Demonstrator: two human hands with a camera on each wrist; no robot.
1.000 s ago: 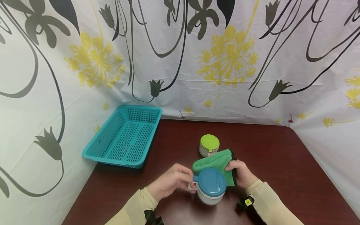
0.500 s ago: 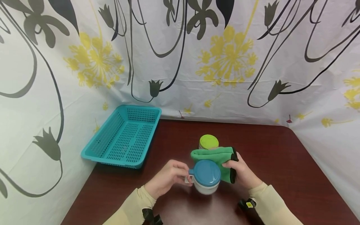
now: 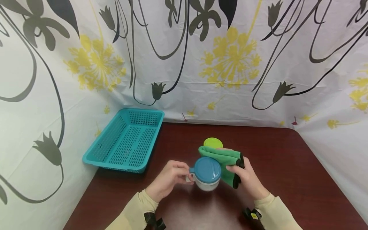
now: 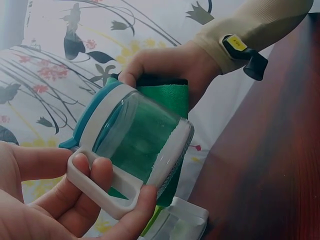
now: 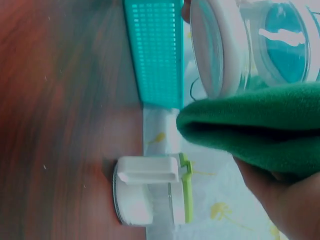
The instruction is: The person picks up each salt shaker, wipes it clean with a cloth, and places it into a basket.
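Note:
A clear seasoning jar (image 4: 142, 132) with a blue lid (image 3: 207, 169) and a white handle (image 4: 102, 187) is held up over the table. White contents show at its base in the left wrist view. My left hand (image 3: 170, 179) grips that handle, fingers through the loop. In my right hand (image 3: 249, 177) is a folded green cloth (image 3: 230, 159) with dark edging, pressed to the jar's far right side. Behind the cloth stands a second jar with a lime-green lid (image 3: 213, 142); the right wrist view shows its white handle (image 5: 147, 169) and white contents.
A turquoise perforated basket (image 3: 129, 167) sits at the table's back left. The dark red-brown table (image 3: 276, 153) ends against a white curtain (image 3: 184, 64) with flower prints at the back and sides.
The blue-lidded jar and both hands have shifted away from the person, the jar also leftward. The cloth has moved along the jar's side and now covers more of the green-lidded jar.

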